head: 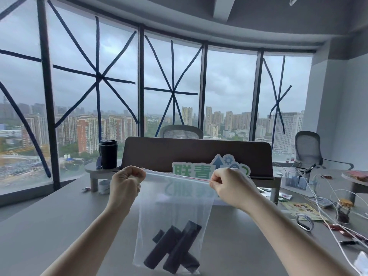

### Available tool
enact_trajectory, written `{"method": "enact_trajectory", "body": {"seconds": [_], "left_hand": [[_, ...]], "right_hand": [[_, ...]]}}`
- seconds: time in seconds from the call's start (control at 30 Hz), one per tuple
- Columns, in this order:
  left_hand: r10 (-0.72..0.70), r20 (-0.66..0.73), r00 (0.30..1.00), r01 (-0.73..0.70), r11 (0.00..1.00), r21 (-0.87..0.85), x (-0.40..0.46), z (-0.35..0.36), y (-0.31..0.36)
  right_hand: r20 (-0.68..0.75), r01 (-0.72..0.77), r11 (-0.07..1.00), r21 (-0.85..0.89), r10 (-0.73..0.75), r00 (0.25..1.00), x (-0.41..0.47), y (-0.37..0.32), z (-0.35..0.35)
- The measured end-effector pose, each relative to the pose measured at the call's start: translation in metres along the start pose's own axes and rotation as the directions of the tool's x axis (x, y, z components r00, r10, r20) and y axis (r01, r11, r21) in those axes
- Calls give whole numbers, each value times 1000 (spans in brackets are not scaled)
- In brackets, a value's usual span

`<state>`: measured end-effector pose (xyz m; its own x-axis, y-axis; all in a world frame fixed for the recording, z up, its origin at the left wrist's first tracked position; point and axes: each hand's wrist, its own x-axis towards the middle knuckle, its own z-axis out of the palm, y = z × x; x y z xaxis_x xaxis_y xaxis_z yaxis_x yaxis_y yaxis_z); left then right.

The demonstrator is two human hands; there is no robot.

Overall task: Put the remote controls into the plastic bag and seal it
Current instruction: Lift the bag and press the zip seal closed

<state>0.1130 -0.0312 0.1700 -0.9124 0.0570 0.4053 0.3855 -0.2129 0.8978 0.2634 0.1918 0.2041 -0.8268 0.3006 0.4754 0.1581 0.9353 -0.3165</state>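
Observation:
A clear plastic bag (175,204) with a red-lined zip strip hangs upright above the grey table (59,226). Black remote controls (173,250) lie crossed at the bottom of the bag. My left hand (125,183) pinches the bag's top left corner. At the right end of the zip strip my right hand (229,183) pinches the top edge. The strip is stretched taut between the two hands.
A brown partition (197,154) with a green-lettered sign (207,169) stands behind the bag. A black tumbler (108,154) sits on a small shelf at the left. White cables (318,196), a jar (343,211) and small clutter cover the table's right side.

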Motion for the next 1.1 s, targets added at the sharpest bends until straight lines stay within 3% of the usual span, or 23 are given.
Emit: {"method": "enact_trajectory", "body": {"seconds": [0.27,0.43,0.63,0.73,0.9,1.03,1.1], "left_hand": [[-61,-60,996,65,996,67,35,-22,-25],[-176,-87,981,179,983,35,104,-42,-46],[-72,-199,977,58,996,-74,159,-83,-52],[-75,-223,972,69,997,-32,153,-113,-85],[-161,-237,958,172,985,27,107,-145,-142],[-224,-225,948,262,953,155,70,-167,-168],[-213,-252,944,277,926,257,54,-180,-175]], "right_hand": [[-142,-40,999,14,41,989,39,-29,49],[-108,-62,979,197,85,990,110,-51,104],[-236,118,885,450,-9,972,152,-90,143],[-104,105,858,504,-60,993,136,-92,180],[168,52,924,379,-123,978,89,-75,244],[472,-5,934,357,-176,864,54,-73,251],[533,1,926,379,-219,817,41,-76,233]]}}
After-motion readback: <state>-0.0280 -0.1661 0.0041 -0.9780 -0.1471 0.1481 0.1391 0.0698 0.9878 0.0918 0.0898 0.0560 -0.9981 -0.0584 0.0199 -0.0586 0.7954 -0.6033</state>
